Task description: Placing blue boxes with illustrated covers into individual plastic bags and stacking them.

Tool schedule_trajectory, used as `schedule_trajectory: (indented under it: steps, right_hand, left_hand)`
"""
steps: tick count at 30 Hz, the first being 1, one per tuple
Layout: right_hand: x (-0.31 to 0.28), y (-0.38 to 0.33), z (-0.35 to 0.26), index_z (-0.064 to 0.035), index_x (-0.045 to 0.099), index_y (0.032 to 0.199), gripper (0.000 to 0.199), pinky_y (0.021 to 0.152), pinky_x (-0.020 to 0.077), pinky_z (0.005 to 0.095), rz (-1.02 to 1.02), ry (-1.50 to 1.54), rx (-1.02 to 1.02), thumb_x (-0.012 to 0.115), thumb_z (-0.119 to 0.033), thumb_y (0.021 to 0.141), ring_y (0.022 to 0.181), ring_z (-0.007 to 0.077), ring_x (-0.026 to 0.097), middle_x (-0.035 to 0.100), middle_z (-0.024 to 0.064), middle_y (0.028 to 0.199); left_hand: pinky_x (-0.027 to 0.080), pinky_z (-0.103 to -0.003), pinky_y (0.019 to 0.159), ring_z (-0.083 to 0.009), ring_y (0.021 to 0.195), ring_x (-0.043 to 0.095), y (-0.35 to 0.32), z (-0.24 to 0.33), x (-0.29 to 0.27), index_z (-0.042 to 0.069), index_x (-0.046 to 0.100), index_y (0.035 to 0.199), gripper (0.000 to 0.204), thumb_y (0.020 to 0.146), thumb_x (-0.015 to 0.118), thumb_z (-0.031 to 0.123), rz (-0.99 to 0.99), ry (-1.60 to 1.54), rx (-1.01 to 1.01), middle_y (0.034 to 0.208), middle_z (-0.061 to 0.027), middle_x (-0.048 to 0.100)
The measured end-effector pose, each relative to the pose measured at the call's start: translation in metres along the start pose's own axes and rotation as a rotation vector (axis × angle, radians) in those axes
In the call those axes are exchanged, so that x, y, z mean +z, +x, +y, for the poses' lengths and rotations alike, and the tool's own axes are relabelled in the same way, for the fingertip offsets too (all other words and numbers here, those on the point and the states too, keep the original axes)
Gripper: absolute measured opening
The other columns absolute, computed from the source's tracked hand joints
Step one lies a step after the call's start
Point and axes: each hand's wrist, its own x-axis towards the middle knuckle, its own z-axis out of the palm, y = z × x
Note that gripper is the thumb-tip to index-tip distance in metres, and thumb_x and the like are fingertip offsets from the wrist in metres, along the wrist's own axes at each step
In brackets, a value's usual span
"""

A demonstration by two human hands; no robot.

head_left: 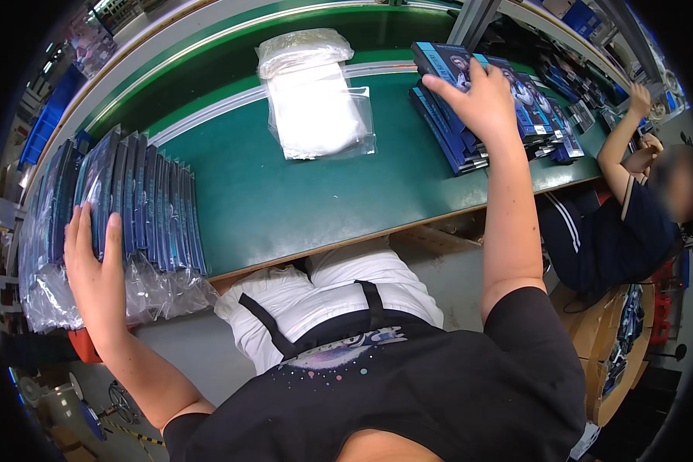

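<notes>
My left hand rests with fingers spread against a row of flat dark blue boxes in clear plastic bags, which stand on edge at the table's left end. The bags' loose ends bunch up along the near side. My right hand lies over stacked dark blue printed boxes at the far right, its thumb stretched out to the left and its fingers apart. The undersides of its fingers are hidden, and no box looks lifted. Between my hands, farther back, a pile of clear plastic bags lies on the table.
The green tabletop has a raised metal strip along its back. More boxes lie to the right by a metal post. Another person sits at the right, arms raised, near a cardboard carton.
</notes>
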Motion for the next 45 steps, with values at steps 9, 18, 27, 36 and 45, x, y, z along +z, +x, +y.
schedule_trajectory:
  steps: [9,18,27,36,45]
  right_hand:
    - [-0.027,-0.008,-0.021,-0.0109,0.059,0.124,0.077,0.096,0.0399,0.0451,-0.351,0.017,-0.02,0.069,-0.058,0.064,0.109,0.0366,0.052,0.053,0.0264,0.116]
    - [-0.052,-0.07,-0.032,0.0,0.048,0.119,0.063,0.05,0.0446,0.0197,-0.573,1.588,0.491,0.056,-0.053,0.086,0.067,0.0083,0.056,0.058,0.0092,0.088]
    - [-0.004,-0.125,-0.047,0.0076,0.042,0.125,0.048,0.084,0.05,0.0289,-1.068,2.096,0.704,0.062,-0.005,0.082,0.095,0.0172,0.062,0.059,0.0148,0.111]
    - [0.014,-0.11,-0.045,0.0086,0.032,0.136,0.065,0.081,0.0529,0.0289,-1.135,2.003,0.674,0.063,-0.002,0.079,0.092,0.019,0.065,0.059,0.0183,0.114]
    - [0.007,-0.124,-0.054,0.0067,0.037,0.133,0.058,0.089,0.0469,0.0292,-0.841,1.708,0.544,0.062,0.0,0.081,0.105,0.017,0.057,0.055,0.0156,0.12]
  left_hand:
    - [0.042,-0.041,0.091,-0.0306,0.108,0.054,-0.014,0.137,0.054,0.006,0.065,0.104,0.03,0.074,0.068,0.005,-0.119,-0.583,0.708,0.115,-0.0094,0.06]
    - [0.048,-0.035,0.069,-0.0271,0.079,0.057,-0.001,0.162,0.137,0.001,0.067,0.093,0.017,0.077,0.062,-0.002,-0.205,-0.666,0.719,0.084,-0.0112,0.058]
    - [0.049,-0.033,0.069,-0.0248,0.074,0.058,-0.002,0.172,0.132,0.0,0.068,0.087,0.011,0.076,0.066,0.003,-0.369,-0.885,0.425,0.08,-0.01,0.057]
    - [0.049,-0.024,0.067,-0.012,0.073,0.061,-0.014,0.165,0.138,-0.002,0.068,0.089,0.012,0.079,0.064,0.001,-0.687,-1.144,-0.096,0.081,-0.0061,0.064]
    - [0.051,-0.024,0.067,-0.0105,0.071,0.062,-0.013,0.154,0.12,-0.005,0.066,0.096,0.015,0.085,0.059,0.001,-0.85,-1.328,-0.258,0.081,-0.0061,0.066]
